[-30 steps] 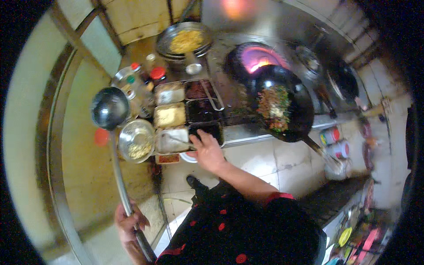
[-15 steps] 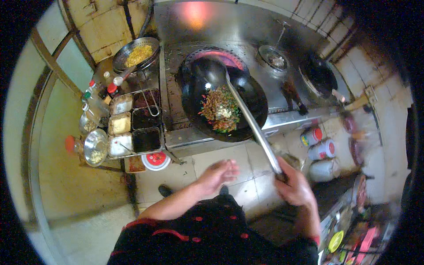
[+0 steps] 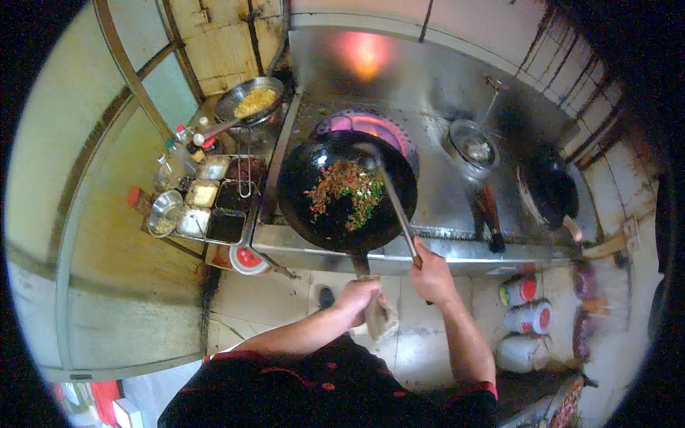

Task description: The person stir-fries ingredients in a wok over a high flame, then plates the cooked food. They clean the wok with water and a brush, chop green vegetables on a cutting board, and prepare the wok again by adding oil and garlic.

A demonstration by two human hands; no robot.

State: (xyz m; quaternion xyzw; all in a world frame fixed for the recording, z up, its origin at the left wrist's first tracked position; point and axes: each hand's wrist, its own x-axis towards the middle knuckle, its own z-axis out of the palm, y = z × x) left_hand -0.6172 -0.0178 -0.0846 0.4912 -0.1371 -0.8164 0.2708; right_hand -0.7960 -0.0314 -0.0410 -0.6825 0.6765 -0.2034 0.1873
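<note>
My hands work the round black metal wok (image 3: 303,222) with a long-handled silver metal ladle (image 3: 395,205).
My left hand (image 3: 362,298), below the wok, is curled closed around its handle with a beige cloth (image 3: 382,322); my right hand (image 3: 432,274), to the wok's lower right, is closed around the ladle, its head by the chopped brown-and-green food (image 3: 335,187) inside the wok. A pink-glowing round burner (image 3: 385,130) shows behind the wok.

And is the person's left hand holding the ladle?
No, the right hand holds the ladle, while the left hand grips the wok handle.
</note>
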